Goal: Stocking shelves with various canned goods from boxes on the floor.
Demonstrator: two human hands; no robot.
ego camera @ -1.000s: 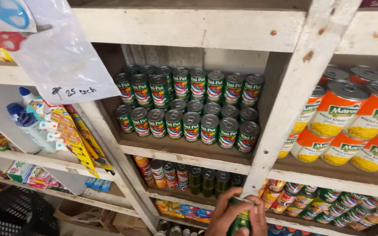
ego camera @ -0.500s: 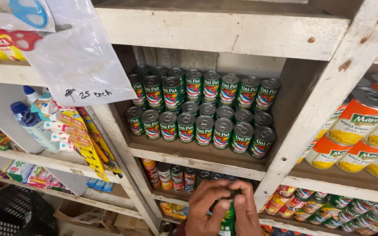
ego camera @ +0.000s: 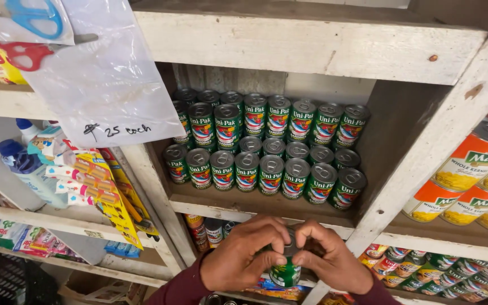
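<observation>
Both hands low centre, in front of the wooden shelf [ego camera: 255,204]. Left hand [ego camera: 244,257] and right hand [ego camera: 331,260] clasp one small green can [ego camera: 285,274] between them. It is upright or near upright, with only the lower label and a sliver of grey lid showing. Left fingers [ego camera: 266,229] curl tight over the can's top and left side, thumb pressed on the front. Right fingers [ego camera: 317,231] are bent close over the top and right side, thumb tip on the can near the left thumb. No gap in either grip; fingertips of the two hands almost meet above the lid. Dark red sleeves at both wrists.

The can is held in the air just below the shelf's front edge, apart from the stacked green cans [ego camera: 266,149], which sit two tiers high in the compartment above. Orange corn cans [ego camera: 470,175] lie in the next compartment to the right. Clear plastic bag [ego camera: 103,73] hangs upper left, with sachet strips [ego camera: 94,181] below it.
</observation>
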